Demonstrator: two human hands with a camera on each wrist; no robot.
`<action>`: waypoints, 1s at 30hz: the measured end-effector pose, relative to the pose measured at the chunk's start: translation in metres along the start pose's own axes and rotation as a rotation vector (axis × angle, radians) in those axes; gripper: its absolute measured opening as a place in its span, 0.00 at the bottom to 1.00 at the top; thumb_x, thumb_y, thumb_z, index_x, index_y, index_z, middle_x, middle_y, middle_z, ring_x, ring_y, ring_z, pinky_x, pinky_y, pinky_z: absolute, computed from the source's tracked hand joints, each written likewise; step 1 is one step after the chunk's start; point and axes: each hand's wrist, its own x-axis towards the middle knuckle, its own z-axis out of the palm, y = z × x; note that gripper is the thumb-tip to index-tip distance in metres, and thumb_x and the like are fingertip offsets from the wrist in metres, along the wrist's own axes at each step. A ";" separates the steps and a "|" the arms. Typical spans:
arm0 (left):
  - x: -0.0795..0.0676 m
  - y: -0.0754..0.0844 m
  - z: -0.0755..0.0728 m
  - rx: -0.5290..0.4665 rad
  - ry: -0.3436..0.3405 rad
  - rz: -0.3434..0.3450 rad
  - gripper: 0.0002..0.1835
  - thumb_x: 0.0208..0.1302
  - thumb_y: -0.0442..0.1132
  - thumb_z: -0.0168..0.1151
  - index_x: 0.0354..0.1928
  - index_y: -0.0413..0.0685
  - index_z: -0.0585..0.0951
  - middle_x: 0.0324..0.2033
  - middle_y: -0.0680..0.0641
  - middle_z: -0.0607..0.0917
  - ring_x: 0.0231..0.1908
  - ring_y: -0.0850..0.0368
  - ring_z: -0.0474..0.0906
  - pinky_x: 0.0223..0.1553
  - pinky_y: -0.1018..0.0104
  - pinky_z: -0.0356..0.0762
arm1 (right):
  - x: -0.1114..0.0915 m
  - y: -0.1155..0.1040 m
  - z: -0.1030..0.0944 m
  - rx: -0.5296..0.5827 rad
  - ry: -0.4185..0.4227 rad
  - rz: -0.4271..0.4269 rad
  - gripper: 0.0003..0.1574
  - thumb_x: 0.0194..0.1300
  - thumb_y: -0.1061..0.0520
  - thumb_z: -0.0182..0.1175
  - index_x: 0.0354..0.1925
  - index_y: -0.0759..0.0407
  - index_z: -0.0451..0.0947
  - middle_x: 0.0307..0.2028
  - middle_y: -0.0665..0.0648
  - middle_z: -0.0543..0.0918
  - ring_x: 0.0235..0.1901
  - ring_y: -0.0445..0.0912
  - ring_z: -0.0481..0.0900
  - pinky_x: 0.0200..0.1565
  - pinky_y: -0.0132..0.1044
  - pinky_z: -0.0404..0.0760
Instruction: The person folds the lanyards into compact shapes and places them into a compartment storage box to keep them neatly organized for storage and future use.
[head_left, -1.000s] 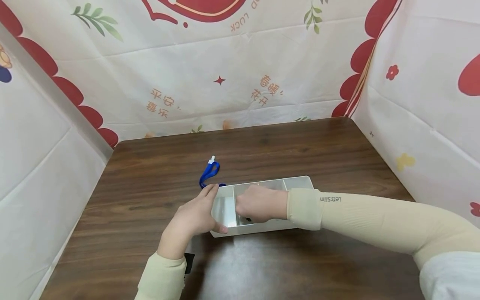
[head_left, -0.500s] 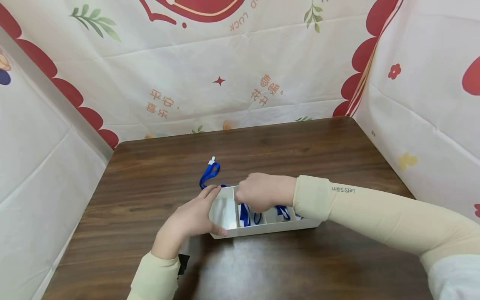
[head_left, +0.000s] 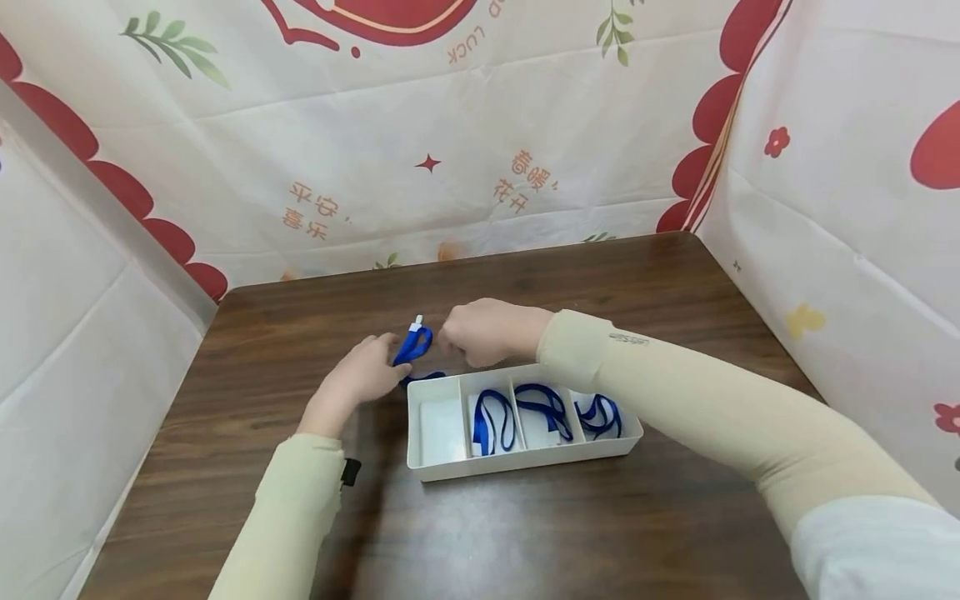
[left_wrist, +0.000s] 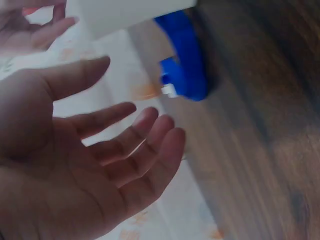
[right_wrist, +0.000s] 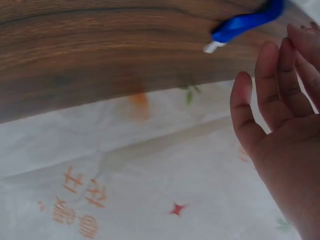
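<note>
A blue lanyard (head_left: 411, 348) with a white clip end lies on the table behind the white divided box (head_left: 525, 457). My left hand (head_left: 360, 372) reaches over beside it, thumb and fingers overlapping its left side in the head view. In the left wrist view that hand (left_wrist: 115, 150) has relaxed, spread fingers and an empty palm, with the lanyard (left_wrist: 192, 60) beyond the fingertips. Just right of the lanyard hovers my right hand (head_left: 495, 332), behind the box. The right wrist view shows its fingers (right_wrist: 270, 75) loosely bent and holding nothing.
Blue lanyards lie in three of the box's compartments, one of them a coiled lanyard (head_left: 598, 417) at the right; the leftmost compartment's floor (head_left: 441, 433) is bare. Printed white cloth (head_left: 420, 108) stands behind the brown table (head_left: 300, 308) and along both sides.
My right hand has risen out of the box and moved back and left toward the loose lanyard. My left hand has let go of the box's left end and moved to the lanyard.
</note>
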 end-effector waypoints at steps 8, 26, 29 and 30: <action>0.043 -0.001 0.002 0.045 -0.001 -0.068 0.26 0.75 0.49 0.64 0.65 0.37 0.79 0.59 0.33 0.86 0.54 0.39 0.84 0.65 0.39 0.80 | 0.049 0.017 0.018 -0.140 -0.074 0.095 0.20 0.76 0.60 0.60 0.63 0.52 0.83 0.57 0.57 0.85 0.51 0.48 0.84 0.54 0.45 0.88; 0.069 0.004 0.014 -0.016 -0.029 0.004 0.18 0.69 0.33 0.66 0.60 0.38 0.83 0.53 0.37 0.88 0.46 0.45 0.81 0.57 0.49 0.83 | 0.066 0.017 0.034 -0.146 -0.150 0.140 0.29 0.81 0.55 0.56 0.75 0.56 0.70 0.72 0.58 0.76 0.62 0.49 0.81 0.69 0.44 0.81; 0.068 0.002 0.016 -0.038 -0.025 0.014 0.14 0.68 0.31 0.64 0.54 0.40 0.85 0.51 0.38 0.88 0.45 0.46 0.82 0.55 0.50 0.84 | 0.067 0.021 0.039 -0.153 -0.130 0.135 0.24 0.79 0.54 0.60 0.69 0.54 0.77 0.64 0.57 0.82 0.55 0.48 0.83 0.66 0.45 0.84; 0.068 0.001 0.016 -0.038 -0.022 0.024 0.13 0.68 0.30 0.64 0.52 0.41 0.86 0.49 0.39 0.88 0.44 0.46 0.82 0.52 0.52 0.84 | 0.068 0.022 0.040 -0.163 -0.119 0.132 0.22 0.78 0.54 0.62 0.66 0.54 0.79 0.61 0.57 0.84 0.53 0.48 0.84 0.65 0.45 0.85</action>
